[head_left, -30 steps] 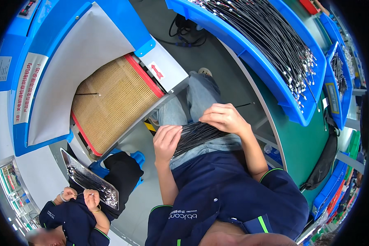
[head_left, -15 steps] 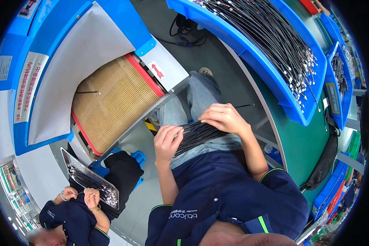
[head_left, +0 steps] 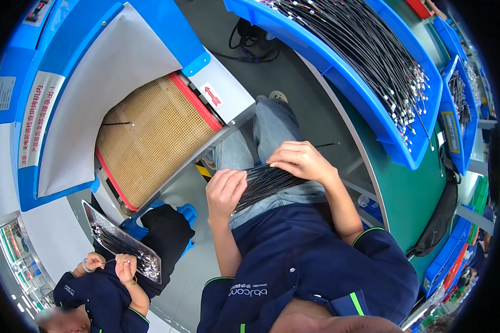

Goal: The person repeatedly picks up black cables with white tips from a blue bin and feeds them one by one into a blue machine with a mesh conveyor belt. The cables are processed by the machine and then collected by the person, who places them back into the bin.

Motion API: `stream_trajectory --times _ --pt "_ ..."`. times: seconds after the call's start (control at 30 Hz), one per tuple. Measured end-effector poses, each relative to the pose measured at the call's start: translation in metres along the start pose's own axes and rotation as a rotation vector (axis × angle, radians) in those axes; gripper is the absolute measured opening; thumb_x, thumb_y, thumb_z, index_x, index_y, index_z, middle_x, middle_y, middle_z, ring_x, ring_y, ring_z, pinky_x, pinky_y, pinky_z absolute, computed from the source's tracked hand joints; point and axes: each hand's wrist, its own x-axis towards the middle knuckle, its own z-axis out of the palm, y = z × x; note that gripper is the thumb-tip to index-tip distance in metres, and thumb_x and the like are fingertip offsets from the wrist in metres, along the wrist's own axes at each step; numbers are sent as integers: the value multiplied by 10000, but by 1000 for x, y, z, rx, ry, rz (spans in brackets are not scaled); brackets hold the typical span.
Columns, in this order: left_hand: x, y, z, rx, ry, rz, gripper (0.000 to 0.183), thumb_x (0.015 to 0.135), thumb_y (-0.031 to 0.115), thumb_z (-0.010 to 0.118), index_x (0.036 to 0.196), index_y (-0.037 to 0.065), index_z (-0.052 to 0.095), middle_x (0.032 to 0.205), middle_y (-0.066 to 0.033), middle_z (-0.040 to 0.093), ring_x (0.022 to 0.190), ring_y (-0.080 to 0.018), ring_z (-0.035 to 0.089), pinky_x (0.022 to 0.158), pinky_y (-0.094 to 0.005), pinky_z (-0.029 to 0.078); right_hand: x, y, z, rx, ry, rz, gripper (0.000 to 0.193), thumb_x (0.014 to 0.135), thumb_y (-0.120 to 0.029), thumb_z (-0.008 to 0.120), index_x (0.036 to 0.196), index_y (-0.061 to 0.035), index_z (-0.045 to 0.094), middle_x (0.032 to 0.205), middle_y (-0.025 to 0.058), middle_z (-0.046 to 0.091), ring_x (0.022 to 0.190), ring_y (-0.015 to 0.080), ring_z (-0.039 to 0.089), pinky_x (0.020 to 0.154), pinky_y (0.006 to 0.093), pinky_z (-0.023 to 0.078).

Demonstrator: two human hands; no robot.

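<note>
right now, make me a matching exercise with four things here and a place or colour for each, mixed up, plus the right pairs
Things
1. left hand
2. mesh belt
3. large bin
4. shallow tray

Places and colours
A. blue, holding many black cables
B. beside a co-worker's hands
C. over the left part of the cable bundle
D. tan, with red edging

Right pairs
1-C, 2-D, 3-A, 4-B
</note>
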Motion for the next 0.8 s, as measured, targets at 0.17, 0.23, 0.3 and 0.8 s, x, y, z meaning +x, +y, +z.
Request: stream_trajectory --times 0.17,0.23,0.3,0.8 --pt "-2 -2 -7 28 -59 -19 186 644 -63 695 795 23 629 780 -77 641 731 -250 613 648 -332 494 -1 1 3 10 -41 39 100 750 -88 690 837 -49 661 788 51 644 735 210 618 649 317 496" --pt "-6 -9 -13 58 -55 -31 180 648 -36 701 800 30 629 782 -75 639 734 -250 616 649 -338 500 0 2 -3 -38 -46 62 102 756 -110 677 839 -60 645 777 50 622 751 230 603 673 333 487" --pt "-10 -16 -20 81 -40 -53 178 651 -24 704 802 32 628 782 -75 638 737 -253 617 654 -342 501 -1 5 -11 -89 -45 83 101 757 -121 671 836 -68 637 769 49 609 757 240 594 689 343 480" --pt "-44 -40 -64 222 57 -254 166 692 -55 688 831 9 624 818 -103 636 784 -266 609 713 -340 486 -16 15 -44 -13 91 312 112 756 -58 693 856 -14 670 815 76 652 780 211 633 679 307 499"
